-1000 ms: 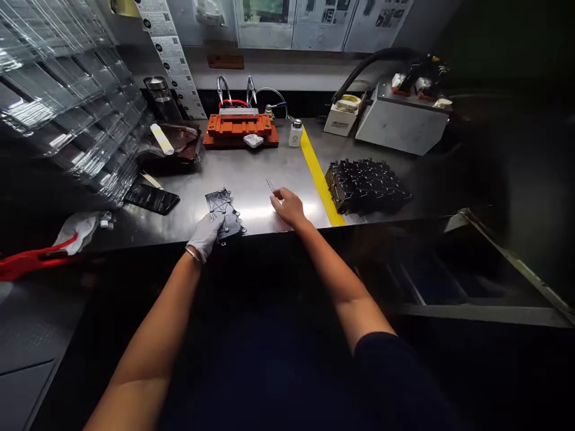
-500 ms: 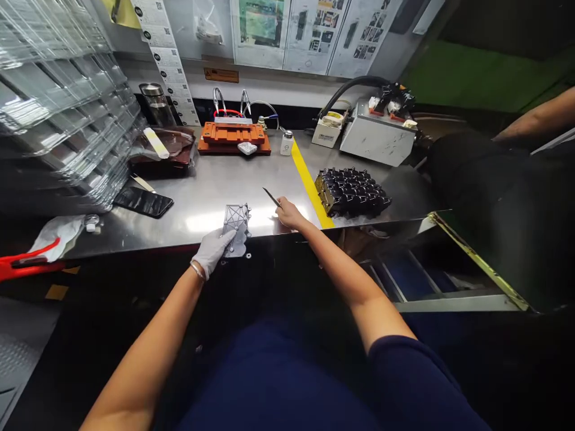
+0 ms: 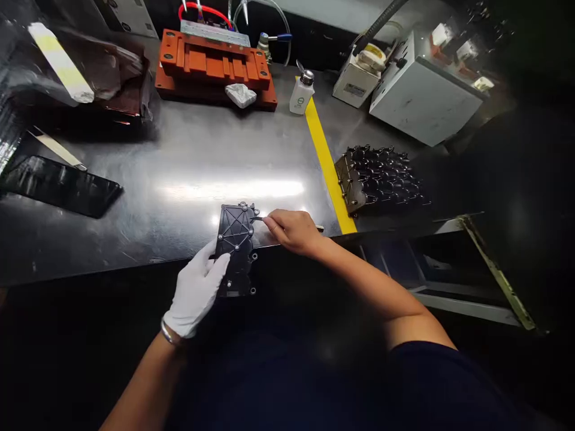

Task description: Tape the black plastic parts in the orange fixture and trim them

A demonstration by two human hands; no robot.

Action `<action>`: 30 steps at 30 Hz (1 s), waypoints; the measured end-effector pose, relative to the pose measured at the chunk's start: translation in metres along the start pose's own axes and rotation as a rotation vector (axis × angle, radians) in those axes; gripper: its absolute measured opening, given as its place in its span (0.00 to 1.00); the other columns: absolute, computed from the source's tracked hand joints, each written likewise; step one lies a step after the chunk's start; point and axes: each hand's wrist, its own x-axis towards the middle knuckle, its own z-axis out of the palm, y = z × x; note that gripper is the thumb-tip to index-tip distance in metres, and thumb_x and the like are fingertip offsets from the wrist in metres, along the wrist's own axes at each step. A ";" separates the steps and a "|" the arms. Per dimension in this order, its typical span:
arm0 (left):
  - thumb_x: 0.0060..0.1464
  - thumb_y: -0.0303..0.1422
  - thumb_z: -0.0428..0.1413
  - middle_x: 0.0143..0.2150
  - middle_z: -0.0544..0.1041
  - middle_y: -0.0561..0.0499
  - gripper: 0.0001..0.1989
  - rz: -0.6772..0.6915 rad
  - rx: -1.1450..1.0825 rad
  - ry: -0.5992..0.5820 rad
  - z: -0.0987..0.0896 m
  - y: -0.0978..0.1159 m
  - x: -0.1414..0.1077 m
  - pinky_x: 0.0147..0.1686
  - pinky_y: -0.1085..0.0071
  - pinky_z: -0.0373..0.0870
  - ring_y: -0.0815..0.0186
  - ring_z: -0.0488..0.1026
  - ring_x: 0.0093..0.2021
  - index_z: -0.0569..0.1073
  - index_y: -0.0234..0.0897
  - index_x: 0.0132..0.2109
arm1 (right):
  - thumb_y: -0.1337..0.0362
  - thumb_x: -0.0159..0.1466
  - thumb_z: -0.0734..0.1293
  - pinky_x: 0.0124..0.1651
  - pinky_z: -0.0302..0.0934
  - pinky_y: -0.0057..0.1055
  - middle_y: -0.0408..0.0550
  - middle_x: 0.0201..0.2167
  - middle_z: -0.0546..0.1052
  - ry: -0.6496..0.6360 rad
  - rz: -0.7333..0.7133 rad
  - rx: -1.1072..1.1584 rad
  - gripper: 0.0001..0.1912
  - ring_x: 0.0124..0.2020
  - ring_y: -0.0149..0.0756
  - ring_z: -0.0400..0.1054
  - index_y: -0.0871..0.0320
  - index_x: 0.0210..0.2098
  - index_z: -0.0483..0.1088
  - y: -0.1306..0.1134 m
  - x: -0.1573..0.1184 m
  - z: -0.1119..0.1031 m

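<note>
My left hand [image 3: 197, 290], in a white glove, is closed on the lower left side of a black ribbed part [image 3: 236, 230] with small metal rings along its right edge. The part lies at the front edge of the metal table [image 3: 188, 155]. My bare right hand [image 3: 291, 230] grips a thin dark tool [image 3: 257, 218], whose tip is at the upper right edge of the part. Most of the tool is hidden in the fist; a dark end [image 3: 320, 228] shows behind the hand.
Several similar black parts [image 3: 381, 179] stand grouped right of a yellow tape line [image 3: 324, 155]. Behind are an orange fixture [image 3: 215, 66], a white bottle [image 3: 300, 93] and a grey metal box [image 3: 426, 90]. A black phone [image 3: 63, 184] lies at the left.
The view has moved closer to the table. My right hand has moved left to the black part, bringing the tool tip to its edge. My left hand still holds the part.
</note>
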 end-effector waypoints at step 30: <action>0.46 0.35 0.66 0.43 0.80 0.52 0.20 0.449 0.222 0.188 -0.068 -0.036 -0.056 0.49 0.61 0.74 0.58 0.77 0.46 0.78 0.49 0.48 | 0.52 0.49 0.76 0.25 0.47 0.26 0.37 0.21 0.67 -0.263 0.061 1.035 0.22 0.22 0.25 0.56 0.62 0.35 0.76 -0.029 -0.075 0.020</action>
